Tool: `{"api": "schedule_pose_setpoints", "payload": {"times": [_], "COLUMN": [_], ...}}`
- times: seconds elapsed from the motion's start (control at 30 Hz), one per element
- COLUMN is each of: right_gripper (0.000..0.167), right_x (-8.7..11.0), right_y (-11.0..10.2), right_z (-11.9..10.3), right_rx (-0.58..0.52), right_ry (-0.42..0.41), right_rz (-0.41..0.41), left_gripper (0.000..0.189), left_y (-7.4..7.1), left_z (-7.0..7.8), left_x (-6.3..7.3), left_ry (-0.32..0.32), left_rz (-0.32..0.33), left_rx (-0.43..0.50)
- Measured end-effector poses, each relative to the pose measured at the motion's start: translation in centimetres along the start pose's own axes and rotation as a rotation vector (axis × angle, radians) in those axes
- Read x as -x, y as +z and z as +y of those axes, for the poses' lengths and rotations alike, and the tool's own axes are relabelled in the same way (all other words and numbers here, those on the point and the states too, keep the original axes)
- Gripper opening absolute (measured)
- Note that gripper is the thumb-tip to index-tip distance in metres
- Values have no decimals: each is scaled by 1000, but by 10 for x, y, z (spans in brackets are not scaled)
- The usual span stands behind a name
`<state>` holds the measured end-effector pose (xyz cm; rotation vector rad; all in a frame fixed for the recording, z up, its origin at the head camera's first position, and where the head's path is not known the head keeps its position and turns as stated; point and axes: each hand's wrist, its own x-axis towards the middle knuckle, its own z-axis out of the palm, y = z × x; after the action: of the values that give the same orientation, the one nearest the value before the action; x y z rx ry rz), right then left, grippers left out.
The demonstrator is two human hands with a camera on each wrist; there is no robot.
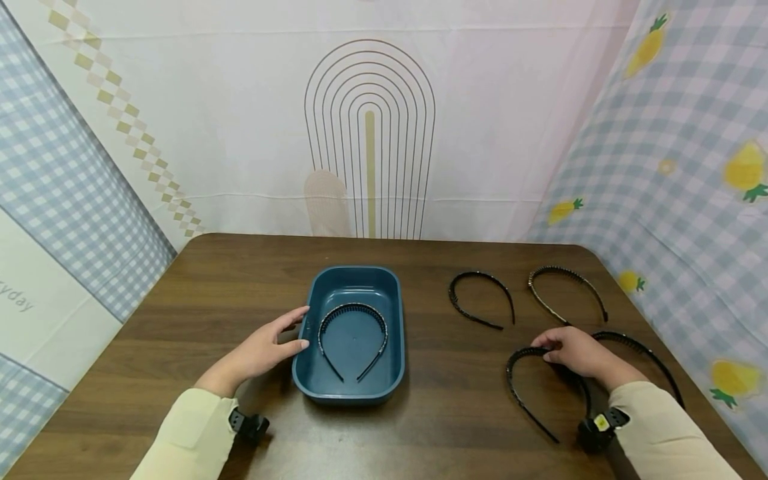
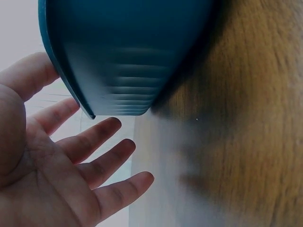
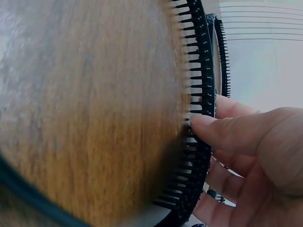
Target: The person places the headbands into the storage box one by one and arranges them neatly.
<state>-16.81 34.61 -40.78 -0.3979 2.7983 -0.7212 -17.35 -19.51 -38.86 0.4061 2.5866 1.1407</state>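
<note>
My right hand (image 1: 576,352) pinches the top band of a black toothed headband (image 1: 510,377) between thumb and fingers, at the right of the table. In the right wrist view, its row of comb teeth (image 3: 196,75) runs past the thumb tip. On the left, my left hand (image 1: 255,353) touches the rim of a blue plastic tray (image 1: 354,399) with thumb and forefinger. The other fingers spread out loosely in the left wrist view. Inside the tray lies one dark headband (image 1: 354,307), its ends toward me.
Behind my right hand lie a black headband (image 1: 479,274) and a brownish one (image 1: 561,269). Another black headband (image 1: 654,357) is partly covered by my right hand and forearm. Patterned cloth (image 1: 480,133) hangs beyond the wooden table (image 1: 450,413).
</note>
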Motion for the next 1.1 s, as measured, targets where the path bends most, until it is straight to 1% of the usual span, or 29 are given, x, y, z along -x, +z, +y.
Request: {"api": "schedule_pose_setpoints", "payload": {"times": [0.17,0.3,0.4,0.53,0.63,0.87,1.1], "right_gripper": [18,18,19,19,18,19,20], "right_x": [0,0,0,0,1,-2,-9], "right_y": [0,-1,-2,-4,-5,-8,-16], "right_z": [2,1,0,-3,-5,-19,-35], "right_rx": [3,-1,1,14,25,25,11], "right_ry": [-28,-30,-29,-40,-52,-64,-70], "right_rz": [-9,-21,-31,-26,-3,44,45], "left_gripper": [65,65,65,65,66,66,65], "left_y": [0,0,0,0,0,0,0], "left_z": [0,0,0,-1,-1,-1,-1], "left_x": [0,0,0,-1,0,0,0], "left_ry": [-1,8,3,-8,-5,-5,-9], "left_rz": [3,3,5,8,7,7,10], "left_rx": [0,-2,-1,-3,-8,-1,3]}}
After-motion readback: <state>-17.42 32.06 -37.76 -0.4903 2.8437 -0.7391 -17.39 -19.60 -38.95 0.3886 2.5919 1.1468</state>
